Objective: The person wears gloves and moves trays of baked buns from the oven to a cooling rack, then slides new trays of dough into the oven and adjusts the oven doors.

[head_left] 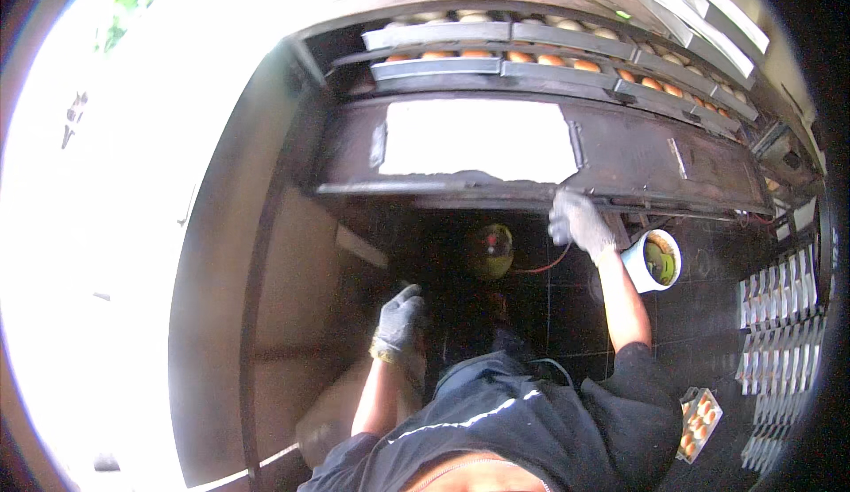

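My right hand (580, 223), in a grey knit glove, is raised at the front rail (505, 198) of a dark metal oven-like unit. Its fingers look curled, and whatever they may hold is hidden. Just beyond it, a bright white rectangular panel (474, 138) with dark side brackets is set in the dark front (629, 151). Lower and to the left, my gloved left hand (398, 322) hangs over the dark floor, away from the rail. Its fingers are loosely apart, with nothing visible in them.
Metal trays (434, 69) of browned buns and paler rounds fill two racks at the back. A white bucket (636, 262) stands beside my right forearm. A round shiny object (493, 251) lies below the rail. At right are stacked metal trays (779, 293) and a bun tray (699, 425).
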### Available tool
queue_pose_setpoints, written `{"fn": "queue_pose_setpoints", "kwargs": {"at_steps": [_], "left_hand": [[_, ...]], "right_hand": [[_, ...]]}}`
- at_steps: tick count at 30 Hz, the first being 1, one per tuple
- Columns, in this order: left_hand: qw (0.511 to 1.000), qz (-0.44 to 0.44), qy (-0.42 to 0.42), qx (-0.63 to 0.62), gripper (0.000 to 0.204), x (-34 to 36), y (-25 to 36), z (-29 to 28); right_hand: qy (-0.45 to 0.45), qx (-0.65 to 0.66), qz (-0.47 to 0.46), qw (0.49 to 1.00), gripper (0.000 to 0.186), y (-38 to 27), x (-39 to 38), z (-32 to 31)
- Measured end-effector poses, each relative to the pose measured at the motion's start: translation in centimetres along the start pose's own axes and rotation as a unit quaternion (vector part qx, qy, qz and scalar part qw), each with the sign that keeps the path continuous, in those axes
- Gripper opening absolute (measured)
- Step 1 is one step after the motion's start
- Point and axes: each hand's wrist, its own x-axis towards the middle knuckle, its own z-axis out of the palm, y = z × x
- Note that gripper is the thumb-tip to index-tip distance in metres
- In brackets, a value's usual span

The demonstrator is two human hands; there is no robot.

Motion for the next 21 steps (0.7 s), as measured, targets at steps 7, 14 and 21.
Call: {"fn": "queue_pose_setpoints", "kwargs": {"at_steps": [7,14,21], "left_hand": [[0.819,0.41,-0.165,0.365,0.055,23.8,19.3,10.0],[0.994,-0.009,0.085,-0.067,0.076,48.3,36.4,20.8],[0.956,0.11,0.031,0.271,0.032,56.0,38.4,18.9]], "right_hand": [[0.166,0.154,-0.172,0.959,0.046,-14.5,25.3,-12.3],[0.233,0.027,-0.211,0.949,0.054,-24.2,40.4,-15.0],[0.334,0.011,-0.148,0.931,0.057,-23.7,43.7,-15.1]]}}
